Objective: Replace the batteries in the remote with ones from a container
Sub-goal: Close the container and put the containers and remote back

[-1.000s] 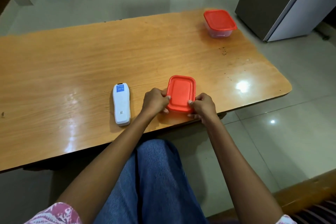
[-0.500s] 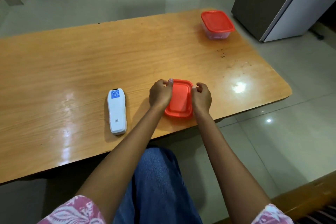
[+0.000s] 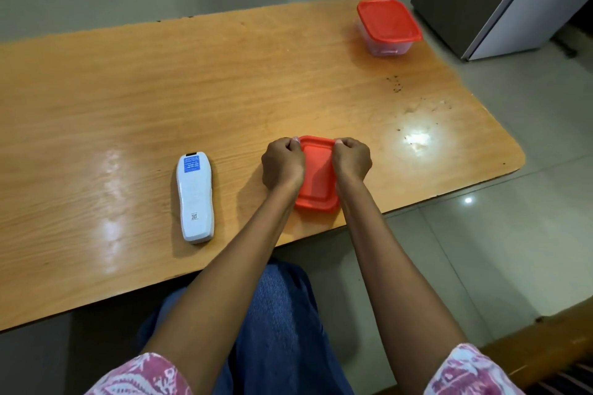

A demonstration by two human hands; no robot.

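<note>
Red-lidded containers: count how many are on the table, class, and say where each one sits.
2. The near container sits at the table's front edge, gripped by the left hand and right hand; the far container stands at the far right corner.

Both arms reach forward, left hand point(image 3: 282, 163) and right hand point(image 3: 351, 160) curled in a close grip, knuckles up.

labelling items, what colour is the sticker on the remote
Blue, on the white remote's top end; head view shows it.

Overhead light glared off the glossy table point(image 3: 224, 80) — soft shadows, sharp focus, wide-angle bending at the edges.
</note>
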